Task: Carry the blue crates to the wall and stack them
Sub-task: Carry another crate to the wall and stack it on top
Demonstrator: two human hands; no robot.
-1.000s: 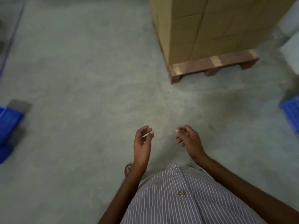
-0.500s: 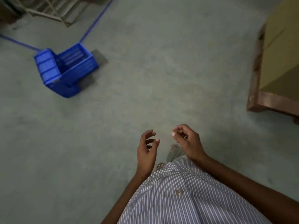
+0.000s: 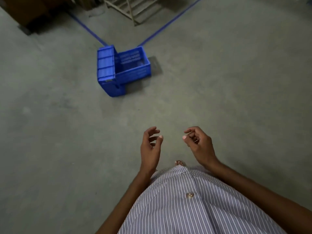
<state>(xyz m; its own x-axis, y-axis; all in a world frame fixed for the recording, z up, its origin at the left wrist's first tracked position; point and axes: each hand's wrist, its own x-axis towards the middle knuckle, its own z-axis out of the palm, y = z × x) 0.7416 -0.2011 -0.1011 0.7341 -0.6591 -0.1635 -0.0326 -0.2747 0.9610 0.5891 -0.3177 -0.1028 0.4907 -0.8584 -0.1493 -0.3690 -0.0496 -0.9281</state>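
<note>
Bare concrete floor (image 3: pixel 219 92) lies open between the left hand (image 3: pixel 150 146), the right hand (image 3: pixel 200 145) and the blue crates (image 3: pixel 124 71) far left of centre; nothing stands between them. The crates' left, right and near sides have free floor. Farther off, a pale metal frame (image 3: pixel 133 10) and a dark bulky block (image 3: pixel 25 12) at far left close the room.

And the view swings left! The pallet of cardboard boxes, dead ahead a second ago and at the right edge half a second back, is gone from sight. The blue crates (image 3: pixel 125 71), a sliver at the left edge a second ago and then far left, now sit just left of centre, straight out ahead. The two blue floor lines (image 3: pixel 168 24) meeting behind them are in full view, and a pale metal frame (image 3: pixel 133 10) shows at the far edge. A bare foot (image 3: pixel 179 162) pokes out below the shirt hem, further right than before.
</note>
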